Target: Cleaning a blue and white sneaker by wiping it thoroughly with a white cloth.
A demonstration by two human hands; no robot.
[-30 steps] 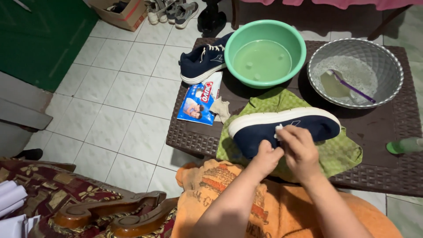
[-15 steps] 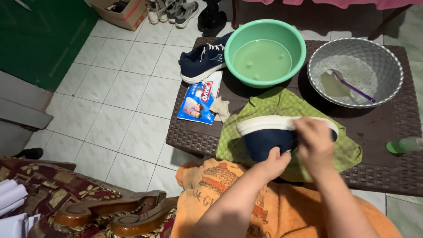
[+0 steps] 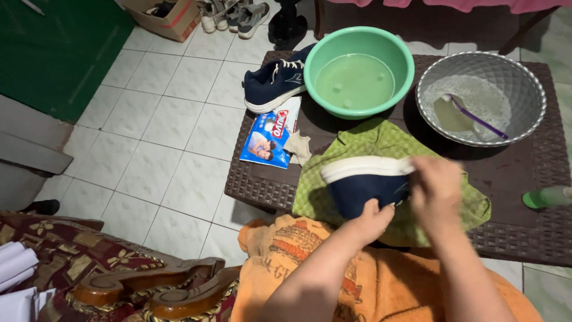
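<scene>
A navy sneaker with a white sole point(image 3: 363, 182) is tilted up on its side over a green checked cloth point(image 3: 387, 143) on the dark woven table point(image 3: 518, 197). My left hand point(image 3: 372, 217) grips the shoe from below at its near side. My right hand point(image 3: 438, 188) closes over the shoe's right end, blurred by motion. A second navy sneaker point(image 3: 274, 83) lies at the table's far left corner beside a green basin point(image 3: 357, 71) of cloudy water.
A grey basin point(image 3: 479, 98) with soapy water and a purple brush stands at the far right. A blue packet point(image 3: 269, 134) and a small rag lie at the table's left edge. An orange towel point(image 3: 310, 262) covers my lap. Shoes and a box sit on the tiled floor.
The sneaker lay flat with its sole facing me; both hands have turned it up onto its side and shifted it right. My right hand has moved to the shoe's right end.
</scene>
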